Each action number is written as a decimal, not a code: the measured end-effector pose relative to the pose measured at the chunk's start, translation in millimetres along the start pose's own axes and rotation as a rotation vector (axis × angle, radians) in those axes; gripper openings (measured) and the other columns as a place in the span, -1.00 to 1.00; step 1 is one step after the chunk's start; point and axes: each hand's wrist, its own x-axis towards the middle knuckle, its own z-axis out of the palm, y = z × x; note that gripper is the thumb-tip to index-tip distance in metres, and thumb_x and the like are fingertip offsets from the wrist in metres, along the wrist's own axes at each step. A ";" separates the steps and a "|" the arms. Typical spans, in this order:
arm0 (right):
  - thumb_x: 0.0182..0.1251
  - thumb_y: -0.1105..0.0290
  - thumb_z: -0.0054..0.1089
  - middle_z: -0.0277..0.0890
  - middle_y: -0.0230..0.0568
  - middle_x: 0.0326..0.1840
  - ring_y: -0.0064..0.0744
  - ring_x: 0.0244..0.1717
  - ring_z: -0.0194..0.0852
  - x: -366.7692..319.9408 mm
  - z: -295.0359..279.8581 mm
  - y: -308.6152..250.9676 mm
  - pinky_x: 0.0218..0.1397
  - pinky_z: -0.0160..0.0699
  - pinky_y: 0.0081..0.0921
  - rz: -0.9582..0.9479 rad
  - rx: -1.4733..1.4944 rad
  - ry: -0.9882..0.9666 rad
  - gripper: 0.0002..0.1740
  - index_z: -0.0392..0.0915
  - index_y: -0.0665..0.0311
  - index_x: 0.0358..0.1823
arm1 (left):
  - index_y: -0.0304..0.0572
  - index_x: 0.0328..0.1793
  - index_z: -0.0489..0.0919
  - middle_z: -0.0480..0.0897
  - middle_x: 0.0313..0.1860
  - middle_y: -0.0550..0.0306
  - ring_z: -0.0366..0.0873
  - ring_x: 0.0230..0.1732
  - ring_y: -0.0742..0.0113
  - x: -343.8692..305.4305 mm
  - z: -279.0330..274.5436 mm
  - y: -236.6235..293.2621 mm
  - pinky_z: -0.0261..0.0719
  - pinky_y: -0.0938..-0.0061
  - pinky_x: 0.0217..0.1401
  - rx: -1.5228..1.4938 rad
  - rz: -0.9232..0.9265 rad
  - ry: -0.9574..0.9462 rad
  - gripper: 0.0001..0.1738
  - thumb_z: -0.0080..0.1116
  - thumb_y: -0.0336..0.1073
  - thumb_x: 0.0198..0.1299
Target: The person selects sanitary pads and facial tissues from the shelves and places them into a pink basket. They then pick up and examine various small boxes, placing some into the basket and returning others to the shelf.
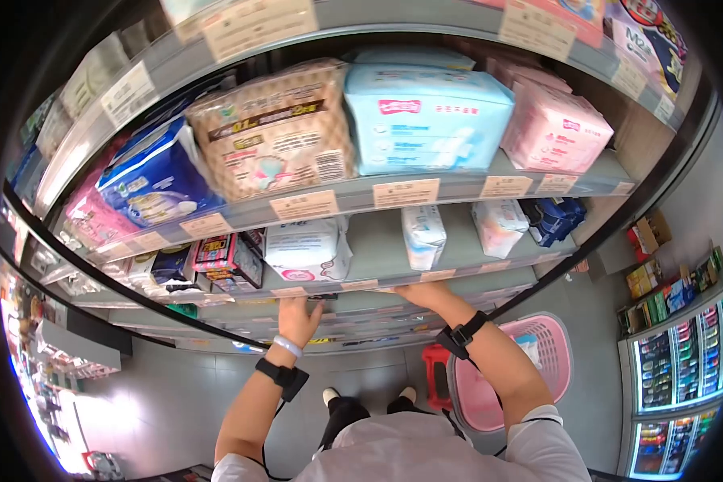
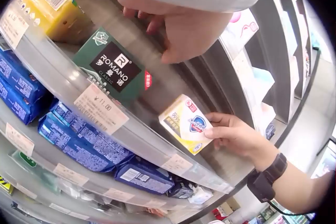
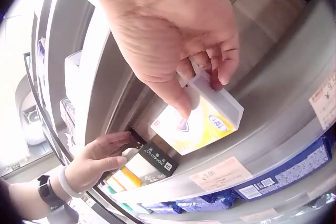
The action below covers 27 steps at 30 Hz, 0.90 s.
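Observation:
My right hand (image 1: pixel 426 296) pinches a white-and-yellow soap box (image 3: pixel 197 124) between thumb and fingers. In the left wrist view, this soap box (image 2: pixel 185 124) shows a blue shield emblem and sits over the shelf's front part. My left hand (image 2: pixel 181 27) reaches into the same shelf with nothing in its grip, fingers relaxed, above a dark green Romano box (image 2: pixel 111 66). That Romano box (image 3: pixel 157 158) is right beside the left hand in the right wrist view. In the head view, the upper shelf hides the soap box.
A yellow pack (image 2: pixel 50 6) stands beside the Romano box, and blue packs (image 2: pixel 84 137) line the shelf below. Large pad packages (image 1: pixel 430 116) fill the shelf above. A pink basket (image 1: pixel 550 345) and a red stool (image 1: pixel 435 373) are on the floor at right.

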 end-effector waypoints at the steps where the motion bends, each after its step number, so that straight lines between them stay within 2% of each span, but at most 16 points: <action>1: 0.09 0.08 0.10 0.31 0.05 0.14 0.00 0.17 0.23 6.7 10.7 4.6 0.21 0.19 -0.24 0.021 0.005 -0.053 -0.44 0.37 0.25 0.08 | -0.28 -0.12 0.51 0.50 -0.12 -0.19 0.38 -0.04 -0.16 1.9 4.2 -5.5 0.31 0.16 0.04 0.021 -0.027 -0.099 -0.56 0.26 -0.19 -0.12; 4: 0.11 0.11 0.11 0.30 0.01 0.16 -0.01 0.18 0.21 6.9 8.5 -4.3 0.22 0.18 -0.27 0.075 -0.017 -0.152 -0.46 0.36 0.25 0.08 | -0.24 -0.10 0.52 0.51 -0.13 -0.18 0.40 -0.04 -0.12 5.9 14.3 -10.5 0.27 0.08 0.08 0.136 0.056 -0.133 -0.54 0.23 -0.11 -0.10; 8: 0.12 0.10 0.10 0.28 -0.01 0.18 -0.03 0.21 0.18 3.2 1.3 -8.9 0.24 0.15 -0.29 0.157 -0.009 -0.238 -0.46 0.35 0.22 0.10 | -0.20 -0.10 0.54 0.55 -0.17 -0.13 0.42 -0.05 -0.12 10.0 24.9 -10.3 0.31 0.10 0.04 0.205 0.044 -0.090 -0.50 0.25 -0.04 -0.12; 9: 0.12 0.10 0.10 0.28 -0.01 0.18 -0.03 0.21 0.18 3.1 1.3 -8.4 0.24 0.15 -0.29 0.160 -0.013 -0.240 -0.46 0.35 0.22 0.10 | -0.17 -0.11 0.55 0.55 -0.17 -0.12 0.43 -0.05 -0.12 11.7 24.6 -8.2 0.31 0.11 0.03 0.203 -0.018 -0.176 -0.52 0.23 -0.01 -0.10; 10: 0.12 0.09 0.10 0.28 -0.02 0.18 -0.03 0.21 0.18 3.2 1.5 -8.1 0.24 0.15 -0.30 0.157 -0.008 -0.236 -0.46 0.35 0.21 0.10 | -0.14 -0.13 0.57 0.56 -0.17 -0.11 0.43 -0.06 -0.11 12.7 24.4 -6.4 0.31 0.11 0.03 0.201 -0.079 -0.262 -0.54 0.21 0.01 -0.08; 11: 0.12 0.09 0.10 0.28 -0.03 0.19 -0.04 0.21 0.18 3.4 2.0 -7.8 0.24 0.15 -0.30 0.154 -0.003 -0.231 -0.45 0.35 0.19 0.11 | -0.14 -0.13 0.57 0.56 -0.17 -0.11 0.43 -0.06 -0.11 11.6 30.4 -9.9 0.31 0.11 0.03 0.197 -0.078 -0.263 -0.54 0.21 0.01 -0.08; 13: 0.12 0.09 0.10 0.28 -0.03 0.19 -0.04 0.21 0.18 4.0 6.6 -5.6 0.24 0.15 -0.30 0.138 -0.040 -0.206 -0.46 0.35 0.19 0.11 | -0.08 -0.16 0.59 0.57 -0.18 -0.07 0.46 -0.08 -0.08 9.3 47.2 -21.6 0.32 0.11 0.00 0.296 -0.025 -0.107 -0.58 0.15 0.05 -0.01; 16: 0.13 0.11 0.10 0.30 -0.03 0.17 -0.04 0.20 0.19 3.7 8.2 -7.4 0.22 0.17 -0.29 0.114 -0.077 -0.165 -0.47 0.34 0.18 0.11 | -0.05 -0.14 0.60 0.59 -0.20 -0.03 0.48 -0.12 -0.04 12.5 52.0 -25.2 0.34 0.12 -0.04 0.343 0.022 -0.040 -0.59 0.11 0.05 0.02; 23: 0.11 0.16 0.12 0.32 -0.02 0.14 -0.04 0.17 0.22 4.0 14.8 4.8 0.19 0.21 -0.27 0.096 -0.041 -0.137 -0.49 0.35 0.17 0.10 | -0.03 -0.14 0.60 0.59 -0.19 0.01 0.48 -0.12 -0.02 15.1 45.7 -21.4 0.36 0.12 -0.09 0.290 -0.027 -0.120 -0.60 0.11 0.04 0.02; 25: 0.11 0.15 0.12 0.32 -0.01 0.14 -0.05 0.18 0.23 5.5 17.1 8.3 0.19 0.21 -0.27 0.087 -0.035 -0.117 -0.48 0.35 0.18 0.10 | -0.06 -0.06 0.55 0.56 -0.10 -0.04 0.48 -0.06 -0.03 17.2 41.6 -18.6 0.37 0.11 -0.03 0.263 -0.063 -0.208 -0.55 0.11 0.04 -0.01; 27: 0.11 0.14 0.12 0.32 0.00 0.14 -0.07 0.18 0.23 6.0 17.2 12.3 0.19 0.22 -0.28 0.081 -0.032 -0.094 -0.48 0.35 0.19 0.09 | -0.05 -0.04 0.55 0.55 -0.08 -0.06 0.48 -0.05 -0.02 19.0 44.9 -18.4 0.37 0.13 0.00 0.242 -0.041 -0.170 -0.52 0.14 0.05 -0.03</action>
